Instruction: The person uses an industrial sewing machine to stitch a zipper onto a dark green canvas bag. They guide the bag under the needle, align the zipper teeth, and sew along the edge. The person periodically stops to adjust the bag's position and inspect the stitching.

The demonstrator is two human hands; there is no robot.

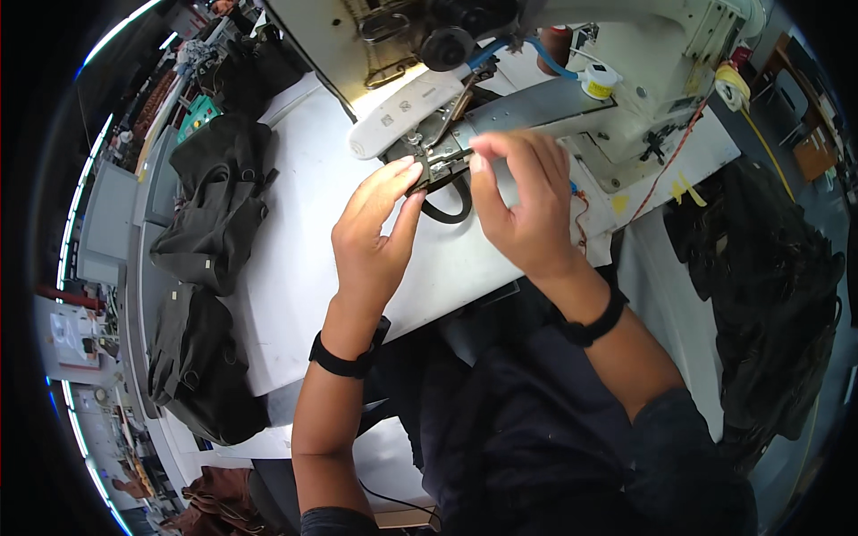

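My left hand [375, 223] pinches a dark strap [458, 204] at the metal plate of a sewing machine [411, 116], its fingertips at a small dark folded end. My right hand [523, 205] is closed at the strap's other side, index finger and thumb near the plate's right part. The strap hangs in a loop onto the white table [295, 241] between my hands. The machine's pale lever-shaped cover [375, 129] sits just above my left fingertips; the exact stitching spot is partly hidden.
Dark fabric bags [201, 214] lie along the table's left side. A dark pile of bags [769, 304] is at the right. Above are a thread spool [554, 49], blue tubing [545, 54] and a red wire [670, 161]. Brown material [214, 500] lies at lower left.
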